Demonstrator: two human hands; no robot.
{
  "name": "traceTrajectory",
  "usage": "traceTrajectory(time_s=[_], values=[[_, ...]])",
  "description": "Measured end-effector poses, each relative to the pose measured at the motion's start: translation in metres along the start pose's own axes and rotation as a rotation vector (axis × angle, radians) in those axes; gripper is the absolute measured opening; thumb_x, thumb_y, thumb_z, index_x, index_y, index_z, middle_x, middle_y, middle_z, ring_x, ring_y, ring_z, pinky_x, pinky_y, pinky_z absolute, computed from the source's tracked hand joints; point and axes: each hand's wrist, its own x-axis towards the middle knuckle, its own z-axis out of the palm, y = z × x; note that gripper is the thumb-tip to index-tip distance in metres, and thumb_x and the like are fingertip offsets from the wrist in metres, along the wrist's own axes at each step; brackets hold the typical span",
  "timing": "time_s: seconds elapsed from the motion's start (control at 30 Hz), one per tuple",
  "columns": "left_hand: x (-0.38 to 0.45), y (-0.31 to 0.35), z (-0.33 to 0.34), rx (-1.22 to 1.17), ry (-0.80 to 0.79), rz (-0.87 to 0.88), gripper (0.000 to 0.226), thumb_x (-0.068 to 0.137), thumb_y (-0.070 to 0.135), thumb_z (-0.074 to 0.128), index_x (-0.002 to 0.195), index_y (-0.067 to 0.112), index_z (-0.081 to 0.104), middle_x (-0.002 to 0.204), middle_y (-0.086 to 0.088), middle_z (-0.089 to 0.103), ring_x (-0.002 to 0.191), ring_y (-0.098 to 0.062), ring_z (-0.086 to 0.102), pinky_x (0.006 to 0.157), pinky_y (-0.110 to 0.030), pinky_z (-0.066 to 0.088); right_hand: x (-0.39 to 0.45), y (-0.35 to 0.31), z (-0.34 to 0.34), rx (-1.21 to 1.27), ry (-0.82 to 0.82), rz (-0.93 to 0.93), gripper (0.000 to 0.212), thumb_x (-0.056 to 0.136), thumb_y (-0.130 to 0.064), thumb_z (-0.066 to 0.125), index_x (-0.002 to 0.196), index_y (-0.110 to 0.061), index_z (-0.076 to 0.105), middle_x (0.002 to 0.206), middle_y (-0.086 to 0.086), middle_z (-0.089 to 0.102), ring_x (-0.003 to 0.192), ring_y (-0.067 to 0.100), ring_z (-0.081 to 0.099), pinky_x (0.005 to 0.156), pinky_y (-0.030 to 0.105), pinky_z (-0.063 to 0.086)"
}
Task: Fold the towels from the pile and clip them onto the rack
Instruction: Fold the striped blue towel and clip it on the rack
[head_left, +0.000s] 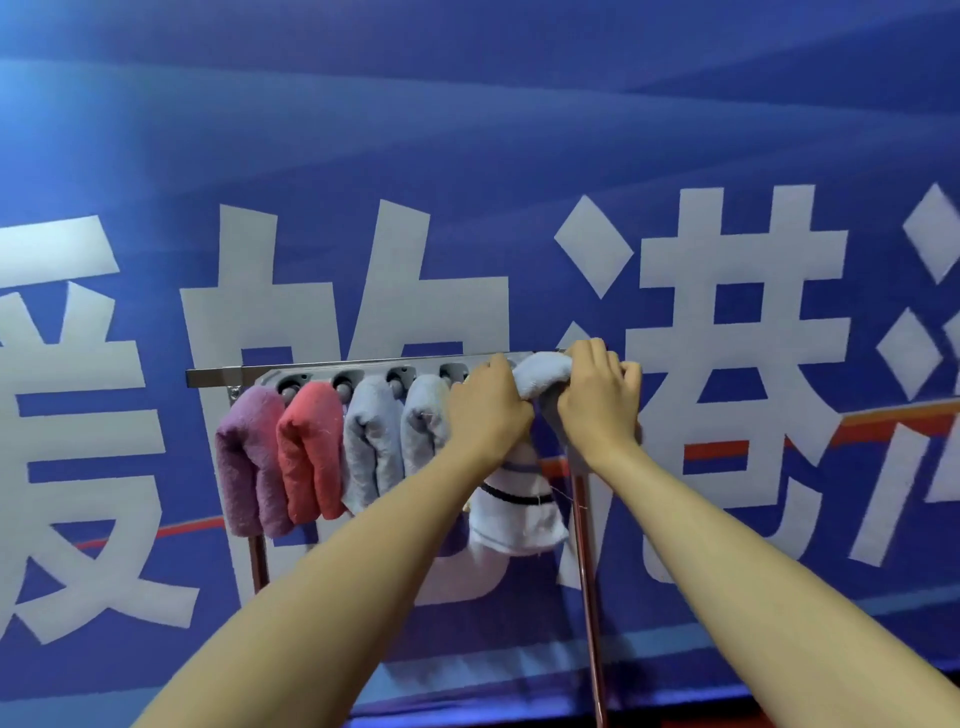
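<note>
**Head view: last towel going into the clip**

Both hands are gripping a folded pale-grey terry towel (540, 375) at the right end of the grey metal clip rack (218, 375): left hand (488, 410) and right hand (597, 402), fingers curled round it. Next, it likely needs seating firmly in the clip.

You see an evenly lit, blue-tinted view with a bright glow at the upper left edge (strongest near the corner), soft overall focus, slight motion blur and wide-angle bending at the borders.
</note>
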Motion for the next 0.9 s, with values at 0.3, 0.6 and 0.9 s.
traceTrajectory(time_s=[0.3, 0.6, 0.9], values=[[0.052, 0.01, 0.03, 0.015, -0.05, -0.024, 0.018, 0.084, 0.01, 0.05, 0.1, 0.006, 0.042, 0.101, -0.013, 0.055, 0.083, -0.035, 0.055, 0.06, -0.036, 0.034, 0.037, 0.042, 0.049, -0.103, 0.114, -0.139, 0.033, 0.056, 0.003, 0.077, 0.078, -0.006, 0.055, 0.071, 0.007, 0.057, 0.063, 0.024, 0.055, 0.059, 0.031, 0.042], [0.093, -0.007, 0.072, 0.251, -0.036, 0.121, 0.038, 0.078, 0.017, 0.068, 0.097, 0.01, 0.036, 0.098, -0.012, 0.054, 0.075, -0.036, 0.057, 0.058, -0.037, 0.038, 0.046, 0.069, 0.106, -0.139, 0.073, -0.204, 0.036, 0.056, 0.004, 0.077, 0.081, -0.006, 0.053, 0.073, 0.008, 0.053, 0.062, 0.023, 0.049, 0.059, 0.032, 0.04], [0.086, -0.033, 0.092, 0.213, -0.104, 0.29, 0.029, 0.078, 0.015, 0.058, 0.102, 0.008, 0.045, 0.1, -0.006, 0.05, 0.078, -0.023, 0.042, 0.071, -0.026, 0.024, -0.009, 0.079, 0.129, 0.116, -0.262, -0.078, 0.065, 0.074, -0.018, 0.068, 0.135, -0.012, 0.044, 0.121, 0.01, 0.05, 0.108, 0.028, 0.047, 0.087, 0.036, 0.032]])
